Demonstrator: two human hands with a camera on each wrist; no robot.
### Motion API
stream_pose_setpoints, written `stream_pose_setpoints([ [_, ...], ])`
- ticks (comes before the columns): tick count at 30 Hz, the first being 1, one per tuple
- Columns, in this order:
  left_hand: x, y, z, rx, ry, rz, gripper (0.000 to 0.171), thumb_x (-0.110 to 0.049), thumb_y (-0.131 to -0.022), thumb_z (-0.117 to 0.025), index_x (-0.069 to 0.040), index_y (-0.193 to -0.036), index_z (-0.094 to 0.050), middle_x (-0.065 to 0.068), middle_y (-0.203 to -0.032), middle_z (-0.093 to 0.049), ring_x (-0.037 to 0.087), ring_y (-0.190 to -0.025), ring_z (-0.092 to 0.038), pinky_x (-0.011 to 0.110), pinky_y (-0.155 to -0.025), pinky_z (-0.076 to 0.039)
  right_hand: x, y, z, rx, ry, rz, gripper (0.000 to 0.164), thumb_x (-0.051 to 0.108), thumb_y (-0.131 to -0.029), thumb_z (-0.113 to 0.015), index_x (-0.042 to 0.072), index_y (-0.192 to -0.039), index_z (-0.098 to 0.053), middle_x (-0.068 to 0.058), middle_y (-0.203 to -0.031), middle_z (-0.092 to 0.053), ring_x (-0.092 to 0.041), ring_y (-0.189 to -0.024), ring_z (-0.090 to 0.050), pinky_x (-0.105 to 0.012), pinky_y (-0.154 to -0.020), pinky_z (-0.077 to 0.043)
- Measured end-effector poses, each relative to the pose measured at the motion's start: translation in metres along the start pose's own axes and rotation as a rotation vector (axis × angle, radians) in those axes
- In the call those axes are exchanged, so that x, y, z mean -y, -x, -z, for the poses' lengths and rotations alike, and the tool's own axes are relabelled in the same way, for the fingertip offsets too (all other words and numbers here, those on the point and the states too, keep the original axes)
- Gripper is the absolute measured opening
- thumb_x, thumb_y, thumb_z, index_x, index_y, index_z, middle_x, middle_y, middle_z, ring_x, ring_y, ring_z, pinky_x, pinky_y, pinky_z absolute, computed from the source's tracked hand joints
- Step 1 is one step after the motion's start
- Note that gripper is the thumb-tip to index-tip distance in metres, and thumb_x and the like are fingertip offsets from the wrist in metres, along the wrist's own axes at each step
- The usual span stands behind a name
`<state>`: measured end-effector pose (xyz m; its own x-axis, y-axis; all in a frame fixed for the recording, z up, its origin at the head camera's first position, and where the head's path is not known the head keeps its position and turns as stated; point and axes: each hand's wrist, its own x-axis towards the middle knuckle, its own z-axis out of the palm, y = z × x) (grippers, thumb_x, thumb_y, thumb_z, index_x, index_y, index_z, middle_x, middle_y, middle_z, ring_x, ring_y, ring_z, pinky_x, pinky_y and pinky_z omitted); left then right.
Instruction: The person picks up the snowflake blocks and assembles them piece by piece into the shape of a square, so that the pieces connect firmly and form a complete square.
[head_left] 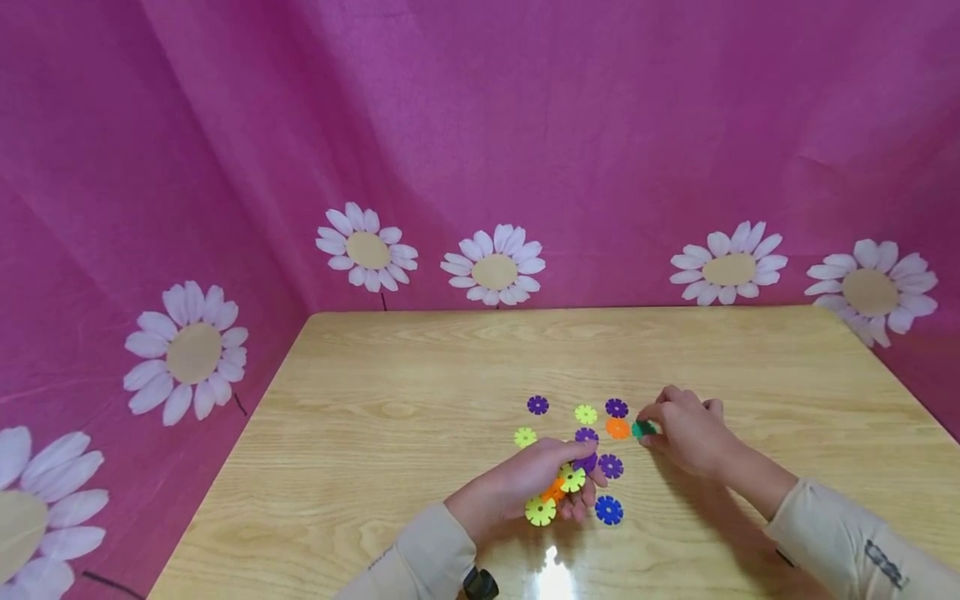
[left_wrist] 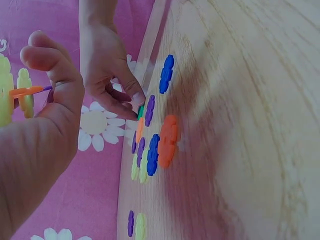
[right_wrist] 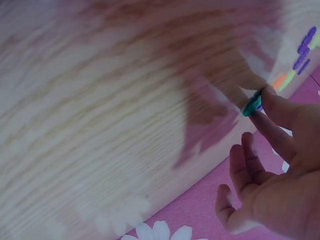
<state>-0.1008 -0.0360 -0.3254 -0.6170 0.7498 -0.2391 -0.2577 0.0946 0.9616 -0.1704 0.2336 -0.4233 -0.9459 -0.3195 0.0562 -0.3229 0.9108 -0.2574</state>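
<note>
In the head view my left hand [head_left: 517,479] grips a small chain of notched plastic discs, its thumb on the purple disc [head_left: 585,463]. Joined to that are a yellow disc [head_left: 572,478], an orange disc [head_left: 553,490] and another yellow disc [head_left: 540,511]; the left wrist view shows the chain edge-on, raised above the table. To the right, my right hand [head_left: 693,433] pinches a green disc [head_left: 642,429] between thumb and fingertips, close to the tabletop. Its other fingers spread loosely in the right wrist view. Beside the green disc lies a loose orange disc [head_left: 618,428].
Several loose discs lie flat around the hands, among them a blue disc [head_left: 609,510], a purple disc [head_left: 537,405] and a yellow disc [head_left: 525,437]. The wooden table [head_left: 405,392] meets a pink flowered cloth [head_left: 600,167] along its back and sides.
</note>
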Motion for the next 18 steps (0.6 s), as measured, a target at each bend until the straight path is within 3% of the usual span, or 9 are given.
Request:
stream_pose_setpoints([
  [3,0.046,-0.038,0.015,-0.082,0.003,0.065,0.054,-0.038,-0.107,-0.037,0.009,-0.103,-0.063,-0.001,-0.070,-0.060,0.008,-0.054,-0.055,0.018,-0.049,-0.045,-0.002,-0.002,0.001,0.022,-0.023,0.007,0.020,0.018,-0.081,-0.083,0.014,-0.099,-0.076,-0.004,-0.095,-0.064,-0.025,-0.090,-0.056,-0.052,-0.074,-0.036],
  [6,0.067,-0.053,0.024,-0.076,0.031,0.061,0.056,-0.044,-0.104,-0.042,0.007,-0.102,-0.064,0.001,-0.070,-0.061,0.011,-0.054,-0.056,0.020,-0.048,-0.045,-0.005,-0.003,0.002,0.045,-0.056,0.032,0.022,0.018,-0.083,-0.081,0.008,-0.102,-0.074,-0.001,-0.091,-0.069,-0.018,-0.082,-0.061,-0.047,-0.077,-0.049],
  [8,0.069,-0.054,0.026,-0.055,0.042,0.064,0.058,-0.047,-0.102,-0.044,0.008,-0.104,-0.064,0.000,-0.071,-0.062,0.010,-0.055,-0.056,0.019,-0.049,-0.045,-0.007,-0.003,0.002,0.058,-0.086,0.040,0.025,0.017,-0.084,-0.080,0.005,-0.105,-0.073,0.000,-0.087,-0.071,-0.013,-0.076,-0.060,-0.037,-0.072,-0.056],
  [11,0.068,-0.053,0.026,-0.051,0.040,0.071,0.059,-0.047,-0.102,-0.044,0.009,-0.106,-0.064,-0.001,-0.071,-0.062,0.010,-0.055,-0.056,0.019,-0.049,-0.045,-0.007,-0.001,0.001,0.061,-0.147,0.038,0.028,0.015,-0.085,-0.079,0.003,-0.108,-0.072,0.002,-0.085,-0.070,-0.009,-0.072,-0.057,-0.026,-0.066,-0.056],
  [18,0.067,-0.054,0.025,-0.045,0.048,0.074,0.054,-0.045,-0.103,-0.044,0.005,-0.104,-0.064,0.000,-0.072,-0.062,0.010,-0.055,-0.056,0.019,-0.049,-0.046,-0.008,0.004,0.000,0.036,-0.262,0.073,0.027,0.012,-0.088,-0.075,0.003,-0.113,-0.074,0.002,-0.087,-0.073,-0.005,-0.072,-0.060,-0.020,-0.064,-0.053],
])
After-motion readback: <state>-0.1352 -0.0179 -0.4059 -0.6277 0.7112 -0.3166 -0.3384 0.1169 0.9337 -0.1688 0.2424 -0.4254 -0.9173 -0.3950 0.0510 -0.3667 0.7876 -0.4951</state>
